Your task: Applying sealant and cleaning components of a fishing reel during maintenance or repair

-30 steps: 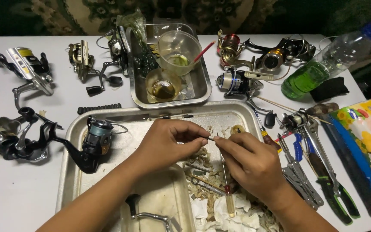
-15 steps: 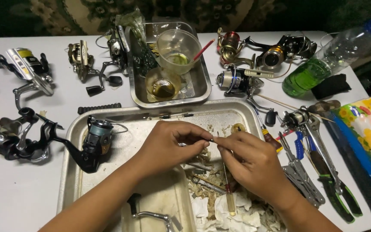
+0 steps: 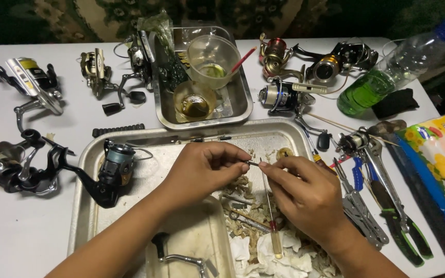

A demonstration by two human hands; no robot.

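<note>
Over a large metal tray (image 3: 86, 206), my left hand (image 3: 202, 170) and my right hand (image 3: 305, 193) meet fingertip to fingertip. Between them they pinch a small thin dark metal part (image 3: 253, 163). Below the hands lie a thin screwdriver (image 3: 271, 221) with a clear handle, small metal pieces and crumpled white tissue (image 3: 274, 257). A dark fishing reel (image 3: 106, 172) rests on the tray's left edge, close to my left forearm. A crank handle (image 3: 178, 255) lies in a smaller tray near the bottom.
A smaller metal pan (image 3: 233, 110) behind holds two plastic cups with oily liquid. Several fishing reels lie around the white table (image 3: 32, 226). Pliers (image 3: 387, 206) and other tools sit at the right, with a green plastic bottle (image 3: 387, 72) and a colourful bag (image 3: 441, 164).
Both hands stay together over the tray; the fingers shifted only slightly on the small part. Nothing else moved.
</note>
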